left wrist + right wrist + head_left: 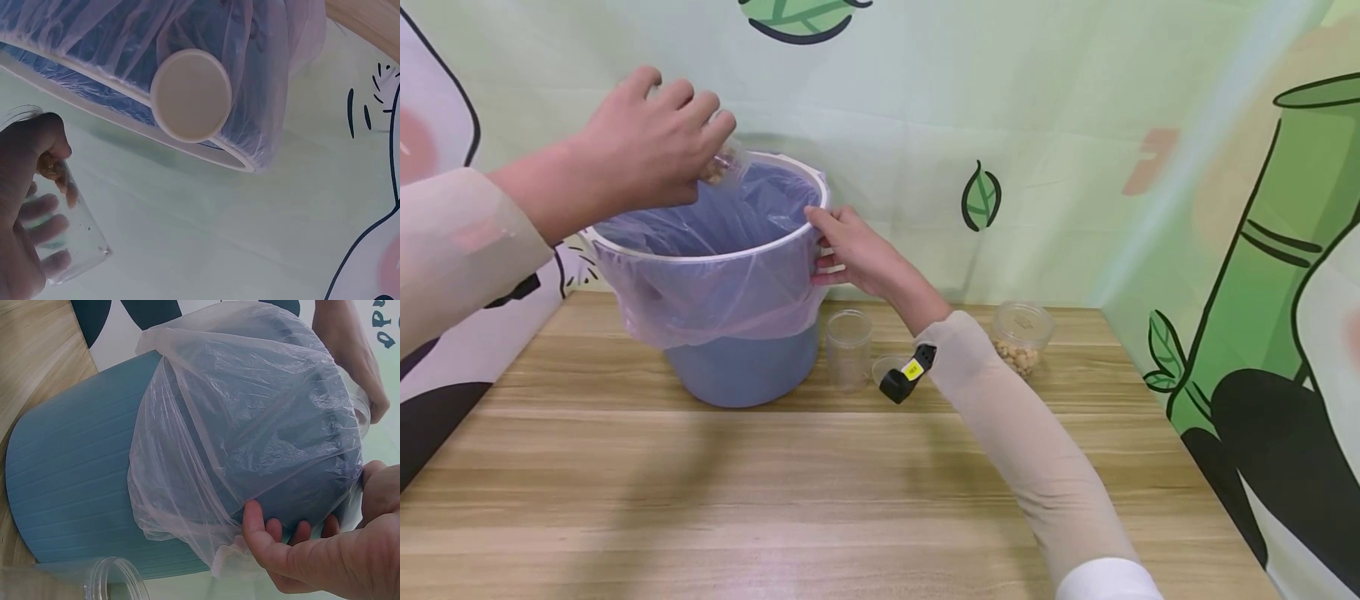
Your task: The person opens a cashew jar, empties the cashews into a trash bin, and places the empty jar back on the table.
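Over the opening of a blue trash bin (741, 371), my left hand (647, 150) grips a clear jar (730, 162) holding some brown, nut-like pieces. In the left wrist view the jar (87, 244) is tilted, and the brown pieces (59, 175) gather toward the end nearer the bin. A thin translucent bag (715, 292) lines the bin and folds down over its white rim (700, 259). My right hand (857, 250) holds the bin's right side, thumb at the rim and fingers on the outside over the bag (269, 400).
Just right of the bin stands a clear, empty-looking jar (848, 354). A clear round lid (883, 365) lies beside it, partly behind the right wrist camera (904, 379). Farther right, a lidded jar (1022, 337) contains pale nut-like pieces. A printed cloth (887, 108) hangs behind the wooden table (760, 500).
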`<state>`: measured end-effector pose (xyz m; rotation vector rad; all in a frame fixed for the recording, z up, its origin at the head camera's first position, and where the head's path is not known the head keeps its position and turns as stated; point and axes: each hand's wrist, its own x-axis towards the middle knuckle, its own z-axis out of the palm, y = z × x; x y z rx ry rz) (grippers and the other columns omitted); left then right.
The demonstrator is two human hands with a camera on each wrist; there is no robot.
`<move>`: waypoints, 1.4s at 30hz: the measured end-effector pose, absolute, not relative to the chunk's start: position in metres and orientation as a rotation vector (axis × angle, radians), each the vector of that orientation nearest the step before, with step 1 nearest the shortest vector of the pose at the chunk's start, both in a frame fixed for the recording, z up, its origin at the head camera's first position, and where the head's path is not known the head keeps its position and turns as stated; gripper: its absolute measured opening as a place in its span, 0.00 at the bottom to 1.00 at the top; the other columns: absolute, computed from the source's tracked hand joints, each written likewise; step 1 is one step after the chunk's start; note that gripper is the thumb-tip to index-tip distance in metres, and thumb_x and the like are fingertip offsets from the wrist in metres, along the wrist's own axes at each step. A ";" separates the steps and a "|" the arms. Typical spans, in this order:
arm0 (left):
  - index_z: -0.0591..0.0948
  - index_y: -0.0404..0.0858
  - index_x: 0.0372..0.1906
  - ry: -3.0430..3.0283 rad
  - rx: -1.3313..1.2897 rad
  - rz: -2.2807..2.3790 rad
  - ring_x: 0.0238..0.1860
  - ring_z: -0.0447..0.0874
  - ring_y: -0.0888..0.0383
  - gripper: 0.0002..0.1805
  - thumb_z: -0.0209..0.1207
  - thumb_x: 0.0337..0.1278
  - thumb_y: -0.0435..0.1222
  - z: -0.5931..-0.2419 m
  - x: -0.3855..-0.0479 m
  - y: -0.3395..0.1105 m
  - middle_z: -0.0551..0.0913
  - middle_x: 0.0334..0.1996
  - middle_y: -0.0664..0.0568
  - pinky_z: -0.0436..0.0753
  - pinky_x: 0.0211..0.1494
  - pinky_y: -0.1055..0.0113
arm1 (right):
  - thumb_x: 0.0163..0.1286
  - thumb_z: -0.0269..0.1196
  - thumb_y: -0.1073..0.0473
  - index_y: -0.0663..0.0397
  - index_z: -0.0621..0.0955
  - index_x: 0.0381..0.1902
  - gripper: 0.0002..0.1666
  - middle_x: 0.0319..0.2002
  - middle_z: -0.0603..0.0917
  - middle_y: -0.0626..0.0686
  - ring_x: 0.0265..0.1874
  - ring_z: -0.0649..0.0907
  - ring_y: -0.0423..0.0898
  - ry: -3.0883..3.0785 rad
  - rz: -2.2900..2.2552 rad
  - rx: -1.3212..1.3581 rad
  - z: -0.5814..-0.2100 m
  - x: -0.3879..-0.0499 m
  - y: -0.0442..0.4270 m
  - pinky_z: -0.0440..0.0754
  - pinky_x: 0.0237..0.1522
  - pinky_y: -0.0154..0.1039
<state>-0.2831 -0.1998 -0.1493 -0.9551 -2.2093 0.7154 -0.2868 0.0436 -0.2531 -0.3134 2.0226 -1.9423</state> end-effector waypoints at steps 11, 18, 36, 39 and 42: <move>0.69 0.27 0.48 -2.117 -0.997 0.700 0.42 0.75 0.34 0.22 0.67 0.53 0.29 -0.153 -0.285 -0.207 0.75 0.43 0.32 0.74 0.48 0.39 | 0.81 0.50 0.48 0.51 0.62 0.36 0.17 0.34 0.64 0.54 0.29 0.72 0.49 2.019 -1.948 -0.306 -0.254 -0.287 0.043 0.85 0.44 0.47; 0.70 0.30 0.54 -2.187 -1.020 0.723 0.50 0.76 0.33 0.25 0.69 0.54 0.29 -0.151 -0.282 -0.206 0.77 0.49 0.32 0.74 0.58 0.35 | 0.81 0.50 0.48 0.51 0.61 0.38 0.16 0.35 0.63 0.54 0.29 0.72 0.49 2.022 -1.951 -0.297 -0.254 -0.287 0.043 0.86 0.44 0.47; 0.73 0.34 0.53 -2.107 -1.109 0.673 0.53 0.76 0.36 0.24 0.64 0.52 0.17 -0.149 -0.282 -0.205 0.79 0.48 0.36 0.70 0.64 0.41 | 0.81 0.50 0.47 0.51 0.61 0.39 0.16 0.36 0.63 0.55 0.30 0.72 0.50 2.020 -1.949 -0.298 -0.254 -0.286 0.044 0.85 0.46 0.49; 0.73 0.34 0.53 -2.078 -1.133 0.676 0.54 0.76 0.37 0.25 0.64 0.51 0.16 -0.149 -0.281 -0.204 0.79 0.49 0.37 0.69 0.66 0.42 | 0.81 0.50 0.47 0.51 0.61 0.39 0.16 0.36 0.63 0.54 0.31 0.72 0.50 2.021 -1.950 -0.297 -0.254 -0.286 0.044 0.85 0.46 0.49; 0.74 0.35 0.54 -2.050 -1.165 0.678 0.55 0.75 0.37 0.27 0.65 0.48 0.15 -0.149 -0.280 -0.203 0.79 0.49 0.38 0.68 0.67 0.43 | 0.81 0.50 0.47 0.51 0.60 0.40 0.16 0.36 0.63 0.54 0.30 0.72 0.50 2.023 -1.949 -0.294 -0.254 -0.285 0.044 0.85 0.46 0.49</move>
